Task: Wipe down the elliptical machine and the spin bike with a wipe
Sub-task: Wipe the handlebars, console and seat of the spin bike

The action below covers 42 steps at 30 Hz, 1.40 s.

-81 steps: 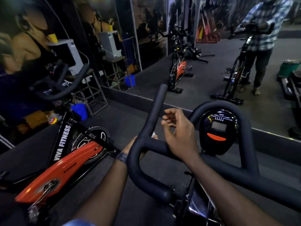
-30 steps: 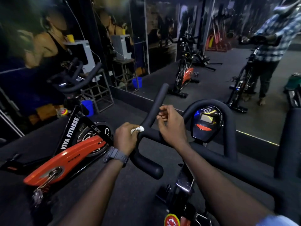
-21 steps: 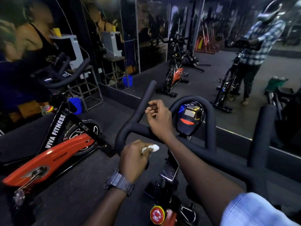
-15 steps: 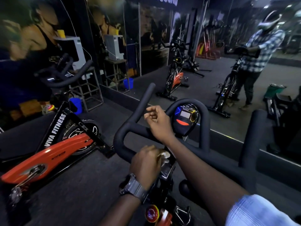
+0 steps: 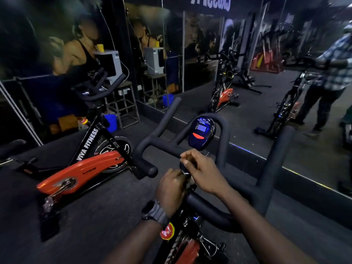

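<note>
Dark gym floor [image 5: 95, 216] and a wall mirror [image 5: 247, 92] surround the spin bike [image 5: 219, 206]. Both hands meet at its handlebar [image 5: 163, 147] centre: left hand [image 5: 170, 189] curled on the wipe [image 5: 185, 173], right hand [image 5: 202, 173] curled over the bar.

Left hand [image 5: 171, 189], previously at the handlebar's [image 5: 163, 119] 9 o'clock bend, now sits at the centre beneath the console [image 5: 202, 133]. Right hand [image 5: 203, 172] has dropped from the bar to meet it. Wipe [image 5: 186, 173] now barely visible between them.
</note>
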Motion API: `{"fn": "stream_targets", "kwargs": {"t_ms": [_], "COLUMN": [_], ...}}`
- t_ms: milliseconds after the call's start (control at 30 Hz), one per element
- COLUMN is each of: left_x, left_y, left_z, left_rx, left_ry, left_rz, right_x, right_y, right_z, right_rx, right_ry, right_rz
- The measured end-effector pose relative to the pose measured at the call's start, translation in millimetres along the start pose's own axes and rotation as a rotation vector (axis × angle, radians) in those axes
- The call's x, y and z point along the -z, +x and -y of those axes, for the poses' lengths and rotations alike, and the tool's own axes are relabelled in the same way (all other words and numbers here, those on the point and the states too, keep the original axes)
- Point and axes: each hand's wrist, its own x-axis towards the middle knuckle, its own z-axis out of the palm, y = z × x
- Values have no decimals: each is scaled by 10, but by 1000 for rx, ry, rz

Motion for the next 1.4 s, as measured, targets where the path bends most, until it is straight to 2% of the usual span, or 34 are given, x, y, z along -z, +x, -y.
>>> {"fn": "stream_targets", "kwargs": {"t_ms": [100,167,233,300,567,667,767,833,900,1000,1100,1233,1333,1400], "left_x": [20,47,64,69,562,861,1227,1470,1738,2075,2357,2554,2654,2650], "left_y": [86,186,116,-111,-823,-1399,-2143,-2753,-3406,-4244,-4861,-5523,-5988,-6162], "left_z": [-30,-51,-83,-29,142,170,217,254,266,256,317,544,787,909], "left_rx": [71,146,145,115,178,344,528,679,848,1067,1153,1065,1235,1198], "left_ry": [78,117,114,84,110,8,-2,11,47,157,270,420,394,402], "left_rz": [35,-31,-27,-14,80,-95,-198,-258,-294,-257,-199,-34,-74,-83], "right_x": [64,62,82,93,72,78,-61,-359,-889,-1811,-2529,-3119,-3514,-3805], "right_y": [-319,-487,-555,-579,-564,-589,-644,-764,-982,-1432,-1893,-2332,-2583,-2782], "right_z": [-90,-142,-175,-161,-61,14,248,546,928,1353,1674,2006,2138,2204], "right_rx": [18,50,87,105,97,80,189,276,390,544,644,657,583,537], "right_ry": [-54,-159,-246,-252,-220,-225,-287,-251,-158,-66,-46,-48,-72,-115], "right_rz": [-1,46,49,46,124,131,-10,-29,93,403,674,768,786,813]}}
